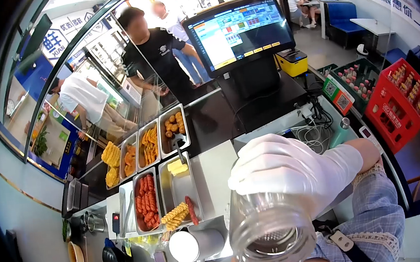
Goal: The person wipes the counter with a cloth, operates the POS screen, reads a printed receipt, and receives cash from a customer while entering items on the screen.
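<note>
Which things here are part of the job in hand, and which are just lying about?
Seemingly part of the job:
gloved right hand
clear glass jar, held in it

Seemingly just lying about:
touchscreen terminal
white jug
red bottle crate
green crate

- White-gloved right hand (284,172) is gripping a glass jar (272,226) from above.
- White pitcher (210,243) is standing just left of the jar.
- Red sausages (147,200) are filling one metal tray; a spiral snack (175,216) and a single sausage (192,211) are lying at the near end of the next tray (175,187).
- Till screen (241,34) is glowing beyond.
- Person in black (159,55) is standing across the counter (211,171).
- Red crate (393,113) is holding bottles (410,84), far right.
</note>
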Demonstrator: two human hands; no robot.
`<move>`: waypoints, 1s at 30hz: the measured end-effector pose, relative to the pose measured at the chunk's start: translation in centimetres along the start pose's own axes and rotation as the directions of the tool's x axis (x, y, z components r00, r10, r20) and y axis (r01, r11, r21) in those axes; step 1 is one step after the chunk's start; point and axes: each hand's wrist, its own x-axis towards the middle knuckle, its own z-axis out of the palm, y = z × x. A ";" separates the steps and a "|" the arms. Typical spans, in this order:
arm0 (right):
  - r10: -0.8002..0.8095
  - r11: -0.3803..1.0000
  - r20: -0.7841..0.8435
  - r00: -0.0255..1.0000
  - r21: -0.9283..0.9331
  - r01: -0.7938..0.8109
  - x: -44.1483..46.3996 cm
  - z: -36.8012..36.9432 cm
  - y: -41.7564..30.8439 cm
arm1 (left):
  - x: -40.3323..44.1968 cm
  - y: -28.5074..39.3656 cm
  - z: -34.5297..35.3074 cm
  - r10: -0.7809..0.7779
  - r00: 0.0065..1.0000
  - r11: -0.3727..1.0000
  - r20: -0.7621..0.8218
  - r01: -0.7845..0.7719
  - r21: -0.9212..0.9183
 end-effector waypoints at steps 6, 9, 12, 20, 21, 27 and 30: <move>-0.028 0.994 -0.101 0.994 -0.104 0.018 1.4 -0.7 -2.0 | 0.8 0.5 -0.3 -0.077 0.997 0.997 0.021 0.077 0.022; -0.064 0.987 -0.059 0.996 -0.154 0.055 1.8 -1.2 -2.4 | 0.2 -1.1 0.8 0.017 0.999 1.000 -0.039 -0.017 0.022; -0.085 0.981 -0.051 0.995 -0.176 0.075 1.9 -1.4 -2.9 | 0.2 -2.5 2.7 0.063 0.986 0.998 -0.155 -0.058 0.033; -0.156 0.953 -0.035 0.987 -0.269 0.142 2.8 -2.2 -4.7 | -0.1 -1.3 1.4 0.062 0.991 0.998 -0.121 -0.060 0.021; -0.159 0.952 -0.035 0.987 -0.272 0.143 2.9 -2.3 -4.8 | 0.0 -1.6 1.8 0.073 0.988 0.997 -0.134 -0.071 0.024; -0.219 0.921 -0.064 0.974 -0.344 0.185 3.4 -2.4 -5.6 | -0.2 -3.0 3.3 0.120 0.970 0.993 -0.211 -0.113 0.044; -0.264 0.896 -0.108 0.958 -0.395 0.203 3.7 -2.5 -5.9 | 0.1 -3.5 3.7 0.211 0.942 0.977 -0.262 -0.198 0.074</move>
